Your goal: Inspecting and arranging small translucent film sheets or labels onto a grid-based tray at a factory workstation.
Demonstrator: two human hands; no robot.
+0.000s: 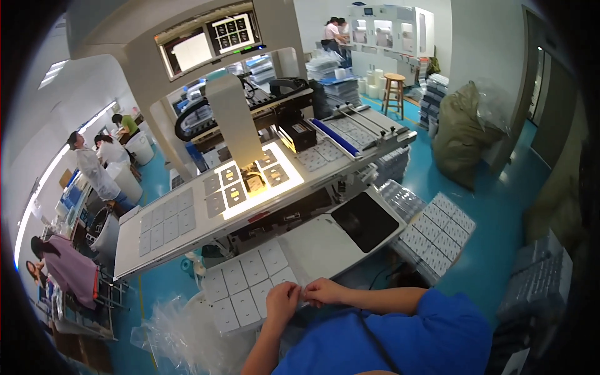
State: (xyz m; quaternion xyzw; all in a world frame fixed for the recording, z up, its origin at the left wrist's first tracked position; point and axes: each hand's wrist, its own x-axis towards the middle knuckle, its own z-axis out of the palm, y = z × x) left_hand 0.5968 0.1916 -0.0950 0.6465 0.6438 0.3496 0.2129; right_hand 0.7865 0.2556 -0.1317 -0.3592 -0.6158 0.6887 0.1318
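Observation:
My left hand and my right hand are close together at the near right corner of a tray of white cards. Fingers of both hands are closed in a pinch. Whatever they pinch is too small or hidden to make out. The white cards lie in rows, each with a small dark curved mark. Just beyond my hands is a pale work surface with a black mat at its right end.
Ahead stands a machine with a lit plate, a screen and a flat bed. Printed sheets lie at the right. Clear plastic bags hang at the lower left. A large sack and a stool stand behind; several people work at left.

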